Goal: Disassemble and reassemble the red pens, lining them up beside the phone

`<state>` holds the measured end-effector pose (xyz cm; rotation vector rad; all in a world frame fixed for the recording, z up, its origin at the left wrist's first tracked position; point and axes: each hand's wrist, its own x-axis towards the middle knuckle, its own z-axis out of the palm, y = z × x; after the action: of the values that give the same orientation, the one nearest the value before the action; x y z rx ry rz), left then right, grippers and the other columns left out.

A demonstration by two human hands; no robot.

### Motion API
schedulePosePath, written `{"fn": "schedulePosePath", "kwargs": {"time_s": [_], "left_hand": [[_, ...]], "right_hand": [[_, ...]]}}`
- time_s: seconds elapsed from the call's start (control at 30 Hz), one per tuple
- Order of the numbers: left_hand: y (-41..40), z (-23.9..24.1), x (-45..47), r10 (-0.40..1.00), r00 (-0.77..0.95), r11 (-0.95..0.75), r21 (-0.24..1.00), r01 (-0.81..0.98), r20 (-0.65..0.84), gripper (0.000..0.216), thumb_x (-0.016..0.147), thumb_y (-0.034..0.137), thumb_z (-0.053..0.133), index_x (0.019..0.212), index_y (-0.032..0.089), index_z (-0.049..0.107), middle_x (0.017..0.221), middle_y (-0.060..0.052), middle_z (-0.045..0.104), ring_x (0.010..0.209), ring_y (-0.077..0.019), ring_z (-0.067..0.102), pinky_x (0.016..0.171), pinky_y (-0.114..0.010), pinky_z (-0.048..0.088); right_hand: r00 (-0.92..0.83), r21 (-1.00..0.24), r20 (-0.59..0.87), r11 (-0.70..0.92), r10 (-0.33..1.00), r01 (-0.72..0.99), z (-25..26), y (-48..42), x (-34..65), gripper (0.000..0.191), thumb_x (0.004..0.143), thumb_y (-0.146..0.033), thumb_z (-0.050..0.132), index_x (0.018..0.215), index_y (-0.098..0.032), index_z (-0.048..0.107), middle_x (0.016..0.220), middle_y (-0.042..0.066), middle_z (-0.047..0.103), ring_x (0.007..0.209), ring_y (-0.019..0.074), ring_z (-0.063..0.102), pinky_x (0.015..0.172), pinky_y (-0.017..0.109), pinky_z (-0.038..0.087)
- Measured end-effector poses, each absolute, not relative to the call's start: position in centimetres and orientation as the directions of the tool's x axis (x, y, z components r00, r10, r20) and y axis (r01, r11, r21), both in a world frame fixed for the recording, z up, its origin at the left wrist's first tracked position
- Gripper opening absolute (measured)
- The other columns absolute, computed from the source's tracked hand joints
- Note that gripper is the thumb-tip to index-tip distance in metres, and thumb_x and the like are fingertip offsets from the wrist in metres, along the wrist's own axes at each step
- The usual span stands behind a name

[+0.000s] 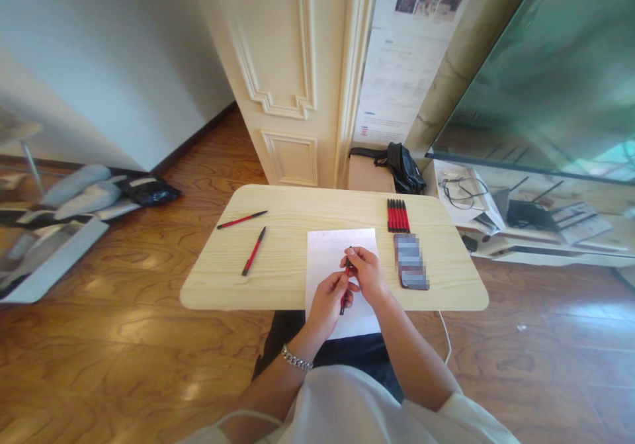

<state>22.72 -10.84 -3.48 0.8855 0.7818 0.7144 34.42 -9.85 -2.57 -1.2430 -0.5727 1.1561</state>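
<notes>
The red-and-black pen [343, 305] is located over the right half of the paper sheet [325, 249], which serves as the reference. Its long axis runs roughly parallel to the sheet's long sides, with the near end slightly toward the sheet's left side. The left hand [326, 302] grips the pen's middle, fingers closed around it; the near end projects past these fingers. The right hand [370, 272] pinches the far end and is the nearer hand to the sheet's far edge. Which end carries the writing tip cannot be told. The phone [411, 262] lies right of the sheet; the row of pens [397, 216] lies beyond its far right corner. Two loose items, an angled pen [254, 252] and a flatter-lying pen [243, 220], rest left of the sheet, apart from each other, on the table [282, 285].
</notes>
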Motion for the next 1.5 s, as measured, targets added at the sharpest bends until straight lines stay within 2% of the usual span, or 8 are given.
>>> {"fn": "schedulePosePath", "kwargs": {"time_s": [0.13,0.3,0.47,0.6,0.77,1.03,1.23,1.5], "left_hand": [[-10.8,-3.4,22.6,0.807,0.518,0.453,0.861,-0.233,-0.284,0.044,0.080,0.052,0.056,0.101,0.014,0.059,0.075,-0.007,0.065,0.051,-0.0090,0.051,0.047,-0.022,0.036],[-10.7,-3.6,22.6,0.805,0.526,0.448,0.862,-0.236,-0.274,0.041,0.081,0.048,0.057,0.102,0.014,0.061,0.078,-0.007,0.066,0.052,-0.0087,0.052,0.049,-0.022,0.037],[-10.5,-3.8,22.5,0.823,0.494,0.438,0.866,-0.242,-0.279,0.037,0.080,0.046,0.059,0.096,0.013,0.062,0.082,-0.007,0.063,0.056,-0.0090,0.054,0.051,-0.023,0.040],[-10.5,-4.0,22.4,0.823,0.510,0.417,0.876,-0.243,-0.250,0.036,0.081,0.044,0.058,0.101,0.014,0.061,0.078,-0.005,0.061,0.057,-0.0094,0.053,0.052,-0.023,0.040],[-10.6,-4.1,22.4,0.826,0.509,0.416,0.870,-0.264,-0.240,0.037,0.082,0.041,0.058,0.107,0.014,0.058,0.075,-0.003,0.060,0.055,-0.0088,0.052,0.050,-0.022,0.039],[-10.5,-4.4,22.5,0.825,0.509,0.416,0.874,-0.253,-0.245,0.040,0.080,0.042,0.060,0.109,0.015,0.056,0.074,-0.003,0.060,0.057,-0.0096,0.054,0.052,-0.023,0.041],[-10.5,-4.5,22.4,0.828,0.508,0.415,0.869,-0.269,-0.238,0.040,0.080,0.040,0.061,0.111,0.016,0.055,0.074,-0.003,0.061,0.057,-0.0099,0.054,0.053,-0.023,0.041],[-10.6,-4.7,22.4,0.810,0.532,0.428,0.869,-0.248,-0.248,0.038,0.081,0.037,0.059,0.113,0.017,0.054,0.071,-0.001,0.059,0.054,-0.0091,0.051,0.050,-0.022,0.038]], "right_hand": [[0.304,-0.904,-0.259,-0.119,0.917,-0.411,-2.5,-9.9,34.6,0.041,0.075,-0.053,0.060,0.092,-0.016,0.063,0.081,0.007,0.066,0.068,0.0155,0.060,0.052,0.024,0.046],[0.356,-0.939,-0.208,-0.085,0.911,-0.333,-2.5,-9.9,34.7,0.032,0.071,-0.046,0.067,0.083,-0.017,0.062,0.070,0.002,0.062,0.058,0.0113,0.054,0.051,0.023,0.044],[0.329,-0.934,-0.220,-0.102,0.918,-0.341,-2.3,-9.9,34.8,0.039,0.075,-0.050,0.060,0.093,-0.016,0.064,0.082,0.007,0.066,0.070,0.0158,0.059,0.052,0.024,0.045],[0.376,-0.962,-0.175,-0.077,0.910,-0.261,-2.1,-9.9,35.0,0.031,0.070,-0.045,0.068,0.084,-0.017,0.063,0.069,0.001,0.062,0.059,0.0112,0.055,0.053,0.023,0.044],[0.306,-0.941,-0.217,-0.115,0.927,-0.318,-2.1,-10.0,35.0,0.038,0.076,-0.050,0.059,0.092,-0.016,0.065,0.083,0.007,0.066,0.074,0.0159,0.060,0.063,0.028,0.048],[0.289,-0.932,-0.231,-0.126,0.929,-0.340,-2.7,-10.0,35.3,0.037,0.075,-0.048,0.061,0.094,-0.017,0.065,0.083,0.007,0.067,0.076,0.0169,0.061,0.070,0.032,0.049],[0.367,-0.967,-0.217,-0.147,0.905,-0.209,-2.8,-10.0,35.7,0.033,0.070,-0.043,0.067,0.092,-0.018,0.064,0.078,0.004,0.067,0.072,0.0148,0.060,0.066,0.028,0.045],[0.314,-0.957,-0.223,-0.147,0.923,-0.250,-2.2,-9.5,36.2,0.035,0.073,-0.043,0.063,0.096,-0.017,0.065,0.084,0.007,0.070,0.078,0.0173,0.062,0.067,0.028,0.045]]}}
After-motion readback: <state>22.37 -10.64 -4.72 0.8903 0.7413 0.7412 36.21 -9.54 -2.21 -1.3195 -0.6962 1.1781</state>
